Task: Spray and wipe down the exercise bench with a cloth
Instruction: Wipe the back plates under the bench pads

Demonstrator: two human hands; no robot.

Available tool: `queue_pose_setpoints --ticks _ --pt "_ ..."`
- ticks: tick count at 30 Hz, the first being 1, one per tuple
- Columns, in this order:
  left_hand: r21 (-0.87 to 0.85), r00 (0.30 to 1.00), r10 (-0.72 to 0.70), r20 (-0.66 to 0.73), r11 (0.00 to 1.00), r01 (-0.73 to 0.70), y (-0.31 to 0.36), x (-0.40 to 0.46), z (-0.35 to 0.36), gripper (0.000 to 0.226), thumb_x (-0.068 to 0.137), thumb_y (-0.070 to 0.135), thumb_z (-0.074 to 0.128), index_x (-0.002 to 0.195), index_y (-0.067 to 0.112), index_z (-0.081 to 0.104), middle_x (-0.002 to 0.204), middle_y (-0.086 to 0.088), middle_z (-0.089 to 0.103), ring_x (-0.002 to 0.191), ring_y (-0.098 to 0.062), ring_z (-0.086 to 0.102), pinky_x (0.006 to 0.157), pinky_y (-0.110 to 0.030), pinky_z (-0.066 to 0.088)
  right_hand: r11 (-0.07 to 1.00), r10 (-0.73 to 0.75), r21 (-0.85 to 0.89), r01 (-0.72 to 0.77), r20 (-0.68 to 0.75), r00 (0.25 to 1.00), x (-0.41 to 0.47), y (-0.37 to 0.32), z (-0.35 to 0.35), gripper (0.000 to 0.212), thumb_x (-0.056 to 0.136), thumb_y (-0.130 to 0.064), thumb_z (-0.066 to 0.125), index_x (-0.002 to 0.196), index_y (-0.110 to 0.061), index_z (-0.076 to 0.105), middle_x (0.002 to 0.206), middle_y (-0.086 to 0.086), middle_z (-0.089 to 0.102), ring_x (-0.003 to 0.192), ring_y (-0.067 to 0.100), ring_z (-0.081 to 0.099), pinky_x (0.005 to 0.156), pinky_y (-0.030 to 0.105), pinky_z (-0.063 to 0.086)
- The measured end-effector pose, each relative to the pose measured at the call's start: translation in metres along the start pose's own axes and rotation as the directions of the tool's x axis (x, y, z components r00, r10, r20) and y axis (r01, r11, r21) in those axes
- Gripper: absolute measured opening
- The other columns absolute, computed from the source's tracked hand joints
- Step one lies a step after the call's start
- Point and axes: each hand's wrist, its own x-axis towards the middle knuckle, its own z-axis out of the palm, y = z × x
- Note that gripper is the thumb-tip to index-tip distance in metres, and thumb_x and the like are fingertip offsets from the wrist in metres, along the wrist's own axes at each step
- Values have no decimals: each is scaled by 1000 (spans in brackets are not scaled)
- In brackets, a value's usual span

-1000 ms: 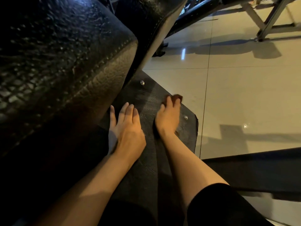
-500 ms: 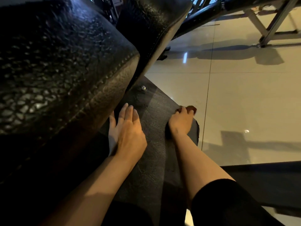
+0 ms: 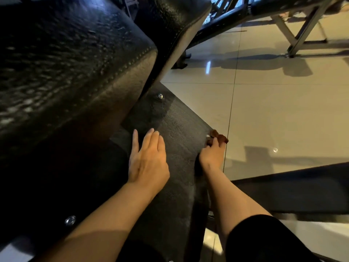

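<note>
The left hand (image 3: 146,161) lies flat with straight fingers on the black plate (image 3: 177,129) under the bench pad (image 3: 75,72). The right hand (image 3: 212,155) pinches a small brown cloth (image 3: 220,138) at the plate's right corner, beside a bolt (image 3: 207,136), above the tiled floor (image 3: 273,110)

I see my left hand (image 3: 148,161) lying flat, fingers straight, on the black platform (image 3: 179,129). My right hand (image 3: 212,155) pinches a brown cloth (image 3: 220,138) at the platform's corner, beside a bolt (image 3: 208,136).
</note>
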Motion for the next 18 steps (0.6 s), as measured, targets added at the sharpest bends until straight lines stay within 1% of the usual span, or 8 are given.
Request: queue_pose_setpoints --ticks 2,4,6,9,11,13,16,18 --pt "52 1000 -10 -16 999 11 -16 -7 0 75 95 39 45 151 0 14 158 -17 14 149 -27 5 117 -54 -3 998 -50 32 50 -1 999 -16 -25 8 49 95 -6 46 144 -5 39 152 18 25 137 32 31 114 32 25" --pt "84 995 -24 -101 996 33 -36 -16 0 75 78 36 65 137 -5 45 141 -22 45 138 -31 38 114 -53 18 970 -237 68 235 16 971 -40 -69 25 49 98 -10 45 146 -9 38 158 15 18 144 29 23 116 33 22" --pt "64 984 -14 -176 998 26 -54 -28 5 65 66 31 68 121 -4 61 124 -20 61 120 -33 56 103 -49 35 879 -472 124 461 82 878 -69 -113 44 51 100 -13 45 150 -14 34 162 10 9 148 27 18 118 36 23" --pt "34 986 -40 -160 998 46 -66 -46 1 63 69 36 64 121 1 63 125 -17 62 120 -31 58 93 -45 49 741 -671 146 655 174 721 -100 -136 57 54 99 -13 46 150 -21 34 163 4 6 149 24 14 117 37 28" --pt "69 994 -41 -102 996 48 -64 -54 3 67 75 40 62 130 2 56 134 -17 56 130 -30 48 103 -49 40 765 -644 137 629 143 752 -101 -119 52 54 98 -10 47 150 -21 35 163 3 8 148 24 17 115 36 30" --pt "162 998 -24 -51 986 32 -58 -65 -1 79 77 47 65 137 0 48 141 -17 48 138 -28 31 113 -50 20 849 -526 97 519 81 846 -97 -83 39 53 98 -9 46 149 -19 37 163 3 10 148 23 17 117 36 25" --pt "201 996 31 88 978 -49 -49 -83 -4 77 98 42 37 151 -2 1 160 -16 4 148 -27 -7 116 -51 -9 978 -205 37 204 37 978 -89 -13 11 52 97 -7 45 148 -18 37 162 6 11 146 26 21 117 35 21" --pt "210 990 25 138 976 -54 -46 -95 -5 72 102 39 25 150 1 -12 160 -14 -12 147 -27 -18 114 -53 -14 1000 -31 -4 31 6 1000 -91 19 0 49 98 -8 42 147 -14 38 160 10 13 142 30 28 115 37 26"
